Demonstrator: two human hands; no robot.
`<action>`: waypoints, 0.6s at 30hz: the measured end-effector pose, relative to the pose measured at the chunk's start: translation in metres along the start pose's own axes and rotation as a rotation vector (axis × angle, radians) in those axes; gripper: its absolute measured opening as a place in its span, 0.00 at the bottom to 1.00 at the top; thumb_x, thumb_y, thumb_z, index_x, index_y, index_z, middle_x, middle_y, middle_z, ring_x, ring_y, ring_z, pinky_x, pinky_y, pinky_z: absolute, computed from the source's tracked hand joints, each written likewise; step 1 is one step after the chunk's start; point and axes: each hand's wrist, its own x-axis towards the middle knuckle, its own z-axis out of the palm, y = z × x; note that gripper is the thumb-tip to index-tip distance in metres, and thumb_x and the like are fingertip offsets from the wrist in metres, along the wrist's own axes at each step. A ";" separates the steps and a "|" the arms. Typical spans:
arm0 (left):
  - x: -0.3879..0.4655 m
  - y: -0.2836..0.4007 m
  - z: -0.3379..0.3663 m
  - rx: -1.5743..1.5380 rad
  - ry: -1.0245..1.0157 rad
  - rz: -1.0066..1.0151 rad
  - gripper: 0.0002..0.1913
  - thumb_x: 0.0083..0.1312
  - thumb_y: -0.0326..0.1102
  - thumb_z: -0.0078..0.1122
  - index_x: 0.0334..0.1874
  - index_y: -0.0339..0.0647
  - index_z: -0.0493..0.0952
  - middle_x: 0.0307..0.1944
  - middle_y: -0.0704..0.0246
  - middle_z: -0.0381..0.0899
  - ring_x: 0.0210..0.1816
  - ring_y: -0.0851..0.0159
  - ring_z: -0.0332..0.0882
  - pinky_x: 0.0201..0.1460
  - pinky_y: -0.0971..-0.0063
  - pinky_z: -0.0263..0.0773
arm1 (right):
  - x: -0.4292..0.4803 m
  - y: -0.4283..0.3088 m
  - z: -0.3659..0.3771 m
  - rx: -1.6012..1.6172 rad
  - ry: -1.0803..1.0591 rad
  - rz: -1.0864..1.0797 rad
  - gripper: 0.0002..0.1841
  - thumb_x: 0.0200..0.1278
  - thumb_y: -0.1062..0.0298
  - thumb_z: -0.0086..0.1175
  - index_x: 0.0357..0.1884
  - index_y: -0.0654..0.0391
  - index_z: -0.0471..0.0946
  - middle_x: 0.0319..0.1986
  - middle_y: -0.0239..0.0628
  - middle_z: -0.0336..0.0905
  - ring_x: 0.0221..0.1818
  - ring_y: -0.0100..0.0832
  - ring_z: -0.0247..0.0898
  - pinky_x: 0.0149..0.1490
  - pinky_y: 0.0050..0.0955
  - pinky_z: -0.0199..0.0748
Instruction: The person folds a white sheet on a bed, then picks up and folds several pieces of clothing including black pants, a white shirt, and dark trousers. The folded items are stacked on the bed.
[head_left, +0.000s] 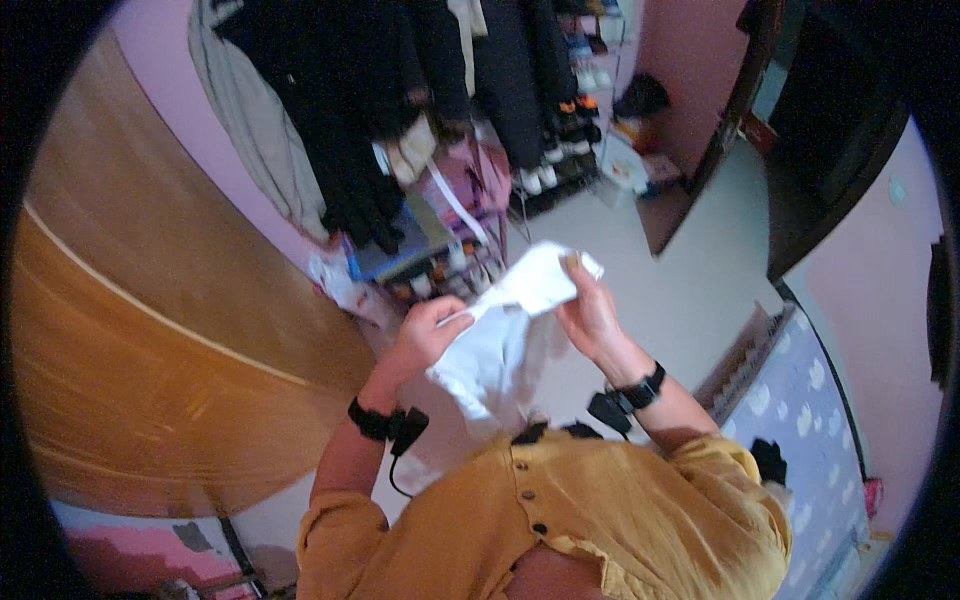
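Note:
A white cloth garment (487, 341) hangs between my two hands in front of my chest. My left hand (435, 330) pinches its left edge between thumb and fingers. Farther out, my right hand (590, 311) grips the other end, thumb on top of the brightly lit fabric. The lower part drapes down towards my body and looks blurred, so its exact kind cannot be told. Each wrist wears a black strap with a small black device, one at the left wrist (386, 421) and one at the right wrist (628, 396).
Dark clothes (330, 90) hang on a rack ahead, above a pink chair or bag (480, 176). Shoes (551, 174) fill a shelf beyond. A brown wooden panel (187, 322) stands on the left. To the right are a bed with a patterned cover (799, 420) and a doorway (750, 187).

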 end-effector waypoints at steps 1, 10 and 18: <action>0.008 0.009 -0.013 0.083 0.089 0.064 0.12 0.68 0.38 0.60 0.36 0.33 0.80 0.29 0.75 0.80 0.33 0.77 0.72 0.38 0.76 0.70 | 0.008 -0.013 -0.009 -0.081 -0.135 0.144 0.22 0.77 0.53 0.42 0.61 0.60 0.69 0.54 0.40 0.77 0.55 0.32 0.75 0.57 0.36 0.77; 0.109 0.109 -0.060 -0.170 -0.002 0.031 0.14 0.74 0.41 0.53 0.34 0.37 0.77 0.31 0.80 0.73 0.34 0.81 0.67 0.38 0.82 0.66 | 0.084 -0.105 0.053 -1.155 -0.725 -0.538 0.34 0.62 0.57 0.63 0.66 0.60 0.65 0.46 0.34 0.80 0.51 0.26 0.74 0.57 0.27 0.70; 0.167 0.159 -0.131 -0.350 -0.020 0.075 0.15 0.74 0.44 0.53 0.39 0.39 0.82 0.33 0.74 0.83 0.31 0.78 0.78 0.36 0.83 0.74 | 0.158 -0.134 0.147 -0.668 -0.866 -0.087 0.08 0.67 0.64 0.60 0.41 0.57 0.78 0.33 0.25 0.80 0.36 0.13 0.74 0.40 0.15 0.73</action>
